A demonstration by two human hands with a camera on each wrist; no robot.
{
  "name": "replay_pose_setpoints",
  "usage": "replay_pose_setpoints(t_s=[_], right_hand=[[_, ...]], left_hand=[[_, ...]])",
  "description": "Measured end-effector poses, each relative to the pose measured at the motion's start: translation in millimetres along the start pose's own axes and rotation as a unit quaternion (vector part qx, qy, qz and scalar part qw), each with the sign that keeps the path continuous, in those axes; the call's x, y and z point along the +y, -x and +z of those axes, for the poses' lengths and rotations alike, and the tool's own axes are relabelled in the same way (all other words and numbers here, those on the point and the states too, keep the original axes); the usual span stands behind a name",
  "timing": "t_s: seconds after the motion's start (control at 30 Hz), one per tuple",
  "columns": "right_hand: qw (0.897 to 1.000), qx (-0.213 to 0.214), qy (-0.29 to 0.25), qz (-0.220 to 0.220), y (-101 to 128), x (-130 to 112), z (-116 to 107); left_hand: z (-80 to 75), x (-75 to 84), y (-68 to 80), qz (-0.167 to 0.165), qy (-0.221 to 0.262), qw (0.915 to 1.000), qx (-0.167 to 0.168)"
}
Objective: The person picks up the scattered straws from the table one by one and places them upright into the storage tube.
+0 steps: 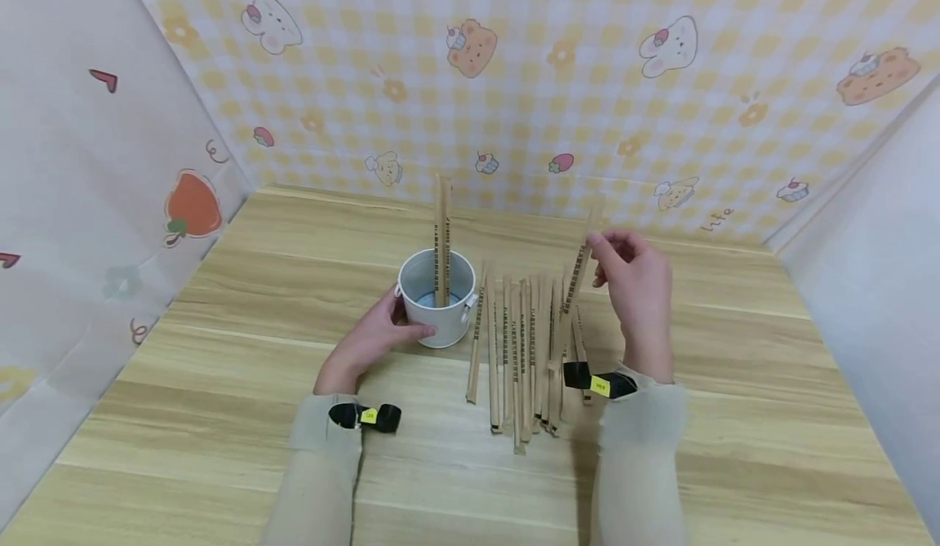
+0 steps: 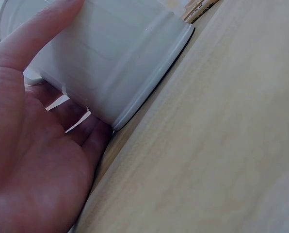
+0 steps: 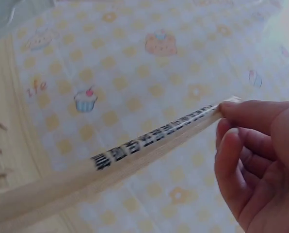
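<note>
One white bucket (image 1: 436, 308) on the wooden table (image 1: 220, 350), with two paper-wrapped sticks (image 1: 441, 240) standing upright inside. Just right of the bucket, a row of about ten more wrapped sticks (image 1: 517, 350) lying flat side by side; exact count unclear where overlapping. One further stick (image 1: 580, 273) lifted above that row, tilted, lower end down among the others. Pinched near its top end by the right hand (image 1: 637, 289), thumb and fingertips clamped on it, well right of the bucket. Left hand (image 1: 370, 340) curled against the bucket's near side, thumb on the wall, fingers at its base. Bucket rim cut off in the left wrist view; printing on the wrappers too small to read.
</note>
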State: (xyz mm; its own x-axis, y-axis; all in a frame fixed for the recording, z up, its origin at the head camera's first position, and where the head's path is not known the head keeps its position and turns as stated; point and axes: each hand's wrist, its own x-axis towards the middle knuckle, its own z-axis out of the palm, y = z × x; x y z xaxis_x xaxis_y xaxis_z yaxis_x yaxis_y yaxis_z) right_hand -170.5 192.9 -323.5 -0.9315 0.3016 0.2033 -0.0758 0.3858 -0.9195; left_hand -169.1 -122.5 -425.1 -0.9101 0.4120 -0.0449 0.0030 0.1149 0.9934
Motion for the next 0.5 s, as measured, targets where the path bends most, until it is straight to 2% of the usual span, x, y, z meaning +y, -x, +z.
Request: replay_pose_setpoints(t_s=[0.1,0.2,0.37,0.5], right_hand=[[0.997,0.027,-0.071,-0.029,7.5,-19.8,3.7],[0.988,0.052,-0.131,-0.069,13.1,-35.1,6.5],[0.968,0.083,-0.201,-0.126,16.1,-48.8,11.8],[0.947,0.107,-0.267,-0.141,18.4,-58.4,16.1]], left_hand=[[-0.6,0.5,1.1,-0.003,-0.006,1.0,0.003],[-0.1,1.1,1.8,-0.003,-0.008,1.0,0.001],[-0.1,0.7,0.7,0.002,-0.003,1.0,-0.001],[0.3,0.6,0.3,-0.001,-0.009,1.0,0.004]])
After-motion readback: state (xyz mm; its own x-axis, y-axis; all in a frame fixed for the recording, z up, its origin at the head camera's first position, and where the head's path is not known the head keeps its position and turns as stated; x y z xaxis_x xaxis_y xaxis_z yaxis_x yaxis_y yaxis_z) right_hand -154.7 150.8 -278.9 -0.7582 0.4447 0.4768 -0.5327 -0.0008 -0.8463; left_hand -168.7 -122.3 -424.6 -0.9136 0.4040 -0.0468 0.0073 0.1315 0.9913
